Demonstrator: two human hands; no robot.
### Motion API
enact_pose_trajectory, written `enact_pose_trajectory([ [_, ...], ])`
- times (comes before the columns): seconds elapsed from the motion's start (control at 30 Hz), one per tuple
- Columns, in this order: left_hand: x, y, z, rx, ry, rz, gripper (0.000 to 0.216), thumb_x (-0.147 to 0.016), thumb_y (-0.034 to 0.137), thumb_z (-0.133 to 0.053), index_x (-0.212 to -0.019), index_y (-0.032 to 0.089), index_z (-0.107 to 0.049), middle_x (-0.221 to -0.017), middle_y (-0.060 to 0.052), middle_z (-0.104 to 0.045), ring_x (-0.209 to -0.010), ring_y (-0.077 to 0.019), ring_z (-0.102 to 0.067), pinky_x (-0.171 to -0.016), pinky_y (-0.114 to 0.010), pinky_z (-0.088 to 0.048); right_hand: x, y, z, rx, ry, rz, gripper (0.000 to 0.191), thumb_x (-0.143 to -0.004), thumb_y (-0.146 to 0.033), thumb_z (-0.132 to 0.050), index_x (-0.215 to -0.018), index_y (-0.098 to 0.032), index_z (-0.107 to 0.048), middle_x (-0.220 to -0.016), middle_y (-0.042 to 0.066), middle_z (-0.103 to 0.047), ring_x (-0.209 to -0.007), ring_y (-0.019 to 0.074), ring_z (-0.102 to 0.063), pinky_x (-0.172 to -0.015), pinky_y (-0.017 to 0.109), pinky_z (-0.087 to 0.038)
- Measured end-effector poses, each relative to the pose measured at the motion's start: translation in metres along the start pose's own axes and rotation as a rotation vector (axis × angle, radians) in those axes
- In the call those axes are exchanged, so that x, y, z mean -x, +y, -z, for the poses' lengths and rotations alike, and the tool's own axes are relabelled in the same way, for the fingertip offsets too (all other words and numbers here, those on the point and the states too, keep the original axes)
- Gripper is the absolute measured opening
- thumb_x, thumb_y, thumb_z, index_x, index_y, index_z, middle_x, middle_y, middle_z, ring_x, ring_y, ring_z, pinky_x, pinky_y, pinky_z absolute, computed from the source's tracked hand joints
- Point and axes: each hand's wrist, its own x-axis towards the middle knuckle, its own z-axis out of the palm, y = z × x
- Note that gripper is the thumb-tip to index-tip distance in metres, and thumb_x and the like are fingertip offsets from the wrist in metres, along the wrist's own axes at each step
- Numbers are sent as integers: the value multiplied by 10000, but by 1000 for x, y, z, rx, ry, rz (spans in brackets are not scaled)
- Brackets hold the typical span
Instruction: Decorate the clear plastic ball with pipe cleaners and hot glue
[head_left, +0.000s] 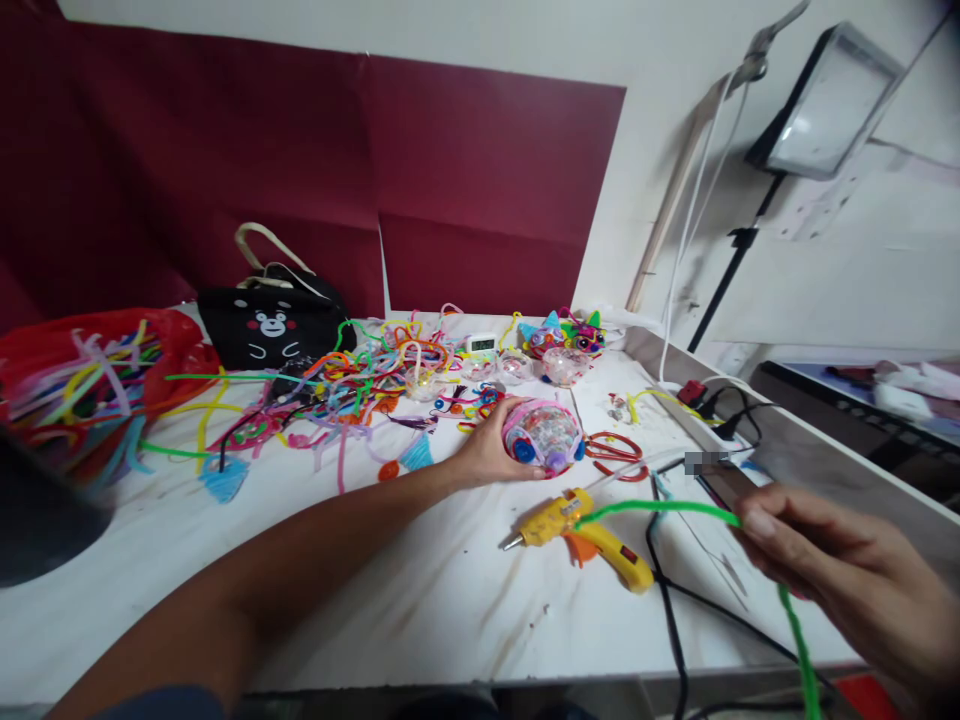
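Observation:
My left hand point(491, 447) is closed around the side of a round clear ball ornament point(546, 436), which has pink pipe cleaner along its rim, blue discs and a purple pompom low on its front. At the right, my right hand point(840, 565) pinches a long green pipe cleaner point(675, 506). One end of it reaches left over a yellow hot glue gun point(555, 518); the other hangs down past the table edge. The glue gun lies on its side just in front of the ball, nozzle to the left. Red-handled scissors point(615, 450) lie to the right of the ball.
A tangle of coloured pipe cleaners point(397, 350) spreads across the back left, near a red bag point(176, 365) and a black bear bag point(274, 325). Decorated balls point(574, 338) sit at the back. Black cable point(667, 620) crosses the right side; a power strip point(705, 420) lies along the ledge.

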Motion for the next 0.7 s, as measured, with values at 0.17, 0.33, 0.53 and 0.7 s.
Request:
enact_pose_trajectory([
  [0.17,-1,3,4,71,16,14,1014,-482,409,-909,-1326,206,-385,-1367,-134,-509,-1242,-310,-535,-1055,-425,-436,6,-43,-37,-50,-276,33,401,-783,-624,-609,-668,-243,-661,-621,47,-568,-585,186,-499,-524,300,-403],
  [0.33,-2,12,31,170,161,36,1001,-486,360,-907,-1324,213,-380,-1354,-118,-515,-1256,-311,-519,-1053,-422,-432,-10,-66,-77,-174,-470,80,437,-844,-605,-571,-708,-190,-591,-624,-8,-521,-595,125,-460,-567,247,-378],
  [0.53,5,24,85,198,423,-57,952,-527,361,-896,-1332,250,-398,-1328,-79,-532,-1211,-272,-552,-1057,-410,-442,-57,-86,-119,-220,-570,210,401,-853,-558,-595,-716,-181,-575,-600,-38,-505,-535,96,-435,-506,225,-328],
  [0.7,21,29,109,183,511,-91,922,-554,374,-886,-1337,235,-421,-1318,-82,-552,-1211,-272,-556,-1073,-428,-435,-97,-94,-144,30,-548,517,256,-903,-385,-560,-816,-177,-681,-792,25,-692,-717,150,-600,-672,265,-437],
])
